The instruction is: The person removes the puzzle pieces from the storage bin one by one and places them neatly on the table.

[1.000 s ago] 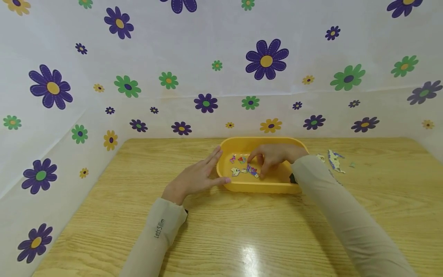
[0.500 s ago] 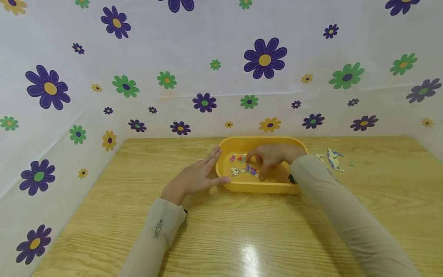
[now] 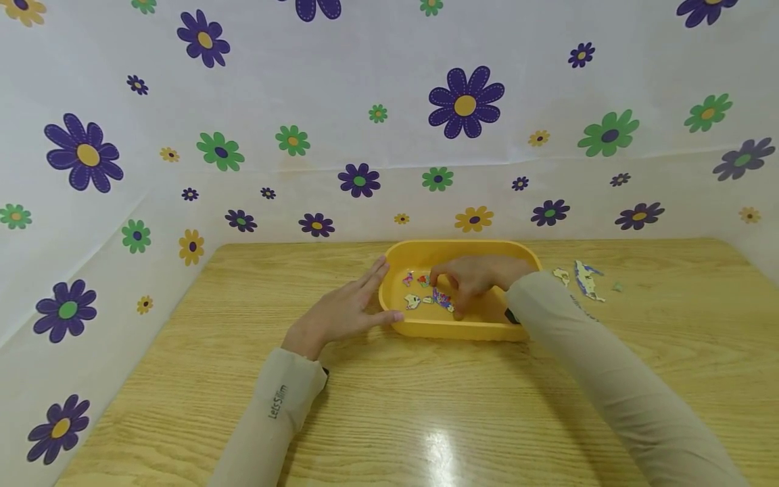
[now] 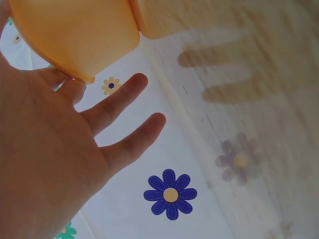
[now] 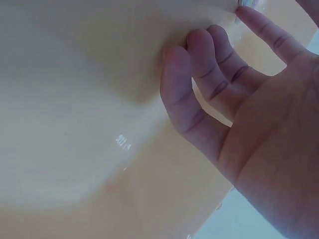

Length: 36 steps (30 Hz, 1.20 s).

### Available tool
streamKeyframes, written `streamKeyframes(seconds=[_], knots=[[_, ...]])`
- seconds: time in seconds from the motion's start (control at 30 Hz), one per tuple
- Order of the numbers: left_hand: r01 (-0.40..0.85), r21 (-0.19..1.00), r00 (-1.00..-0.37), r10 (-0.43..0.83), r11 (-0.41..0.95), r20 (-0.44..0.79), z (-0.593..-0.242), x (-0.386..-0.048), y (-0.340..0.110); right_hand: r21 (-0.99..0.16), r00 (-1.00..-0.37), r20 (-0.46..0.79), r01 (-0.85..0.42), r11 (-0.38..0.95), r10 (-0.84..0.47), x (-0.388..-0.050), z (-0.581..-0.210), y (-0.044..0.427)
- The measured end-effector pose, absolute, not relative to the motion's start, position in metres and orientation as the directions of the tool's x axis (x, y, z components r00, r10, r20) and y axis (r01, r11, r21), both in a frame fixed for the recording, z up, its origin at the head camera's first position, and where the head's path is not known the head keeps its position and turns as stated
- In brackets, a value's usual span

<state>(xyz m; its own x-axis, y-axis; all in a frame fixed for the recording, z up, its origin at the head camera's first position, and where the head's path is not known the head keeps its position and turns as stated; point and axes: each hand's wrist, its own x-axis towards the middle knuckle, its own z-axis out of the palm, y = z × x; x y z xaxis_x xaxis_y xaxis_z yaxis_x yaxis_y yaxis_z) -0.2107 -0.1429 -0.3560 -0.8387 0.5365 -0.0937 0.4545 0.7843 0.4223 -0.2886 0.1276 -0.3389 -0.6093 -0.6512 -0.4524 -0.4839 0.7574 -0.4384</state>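
Note:
A yellow tub [image 3: 465, 331] stands near the far edge of the wooden table. Inside lie several small, flat cut-out pieces: a pink one [image 3: 408, 279], a cream one [image 3: 412, 302] and a purple, multicoloured one [image 3: 442, 298]. My right hand [image 3: 471, 276] reaches into the tub, its index fingertip at a red-and-green piece [image 3: 422, 279] and its thumb beside the purple one. In the right wrist view its other fingers [image 5: 180, 92] bend loosely against the tub. My left hand [image 3: 341, 311] rests at the tub's left end, fingers spread, thumb at the near rim.
Right of the tub, on the table [image 3: 377, 406], lie a long cream-and-blue piece [image 3: 587, 281], a small cream piece [image 3: 562, 275] and a tiny greenish scrap [image 3: 617, 287]. A flower-printed cloth [image 3: 292, 81] rises behind the table and on its left.
My right hand has shifted slightly left inside the tub, its index finger now closer to the red-and-green piece. My left hand stays at the tub's end.

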Motion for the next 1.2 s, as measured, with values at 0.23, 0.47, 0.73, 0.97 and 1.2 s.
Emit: streamKeyframes(seconds=[0.23, 0.47, 0.73, 0.97, 1.2], knots=[[0.455, 0.418, -0.840, 0.535, 0.787, -0.093, -0.3559, -0.2110, -0.1428, -0.431, -0.610, -0.431, -0.508, 0.746, -0.665, -0.2872, -0.3407, 0.1254], [0.450, 0.416, -0.842, 0.531, 0.790, -0.097, -0.3559, -0.2114, -0.1427, -0.421, -0.617, -0.423, -0.514, 0.747, -0.663, -0.2850, -0.3404, 0.1244], [0.454, 0.417, -0.840, 0.534, 0.787, -0.095, -0.3554, -0.2120, -0.1422, -0.443, -0.602, -0.405, -0.530, 0.724, -0.688, -0.2851, -0.3403, 0.1255], [0.453, 0.415, -0.840, 0.534, 0.789, -0.099, -0.3552, -0.2118, -0.1420, -0.432, -0.607, -0.381, -0.550, 0.715, -0.697, -0.2850, -0.3404, 0.1257], [0.451, 0.415, -0.841, 0.532, 0.790, -0.099, -0.3552, -0.2116, -0.1421, -0.399, -0.636, -0.384, -0.540, 0.741, -0.669, -0.2862, -0.3420, 0.1231]])
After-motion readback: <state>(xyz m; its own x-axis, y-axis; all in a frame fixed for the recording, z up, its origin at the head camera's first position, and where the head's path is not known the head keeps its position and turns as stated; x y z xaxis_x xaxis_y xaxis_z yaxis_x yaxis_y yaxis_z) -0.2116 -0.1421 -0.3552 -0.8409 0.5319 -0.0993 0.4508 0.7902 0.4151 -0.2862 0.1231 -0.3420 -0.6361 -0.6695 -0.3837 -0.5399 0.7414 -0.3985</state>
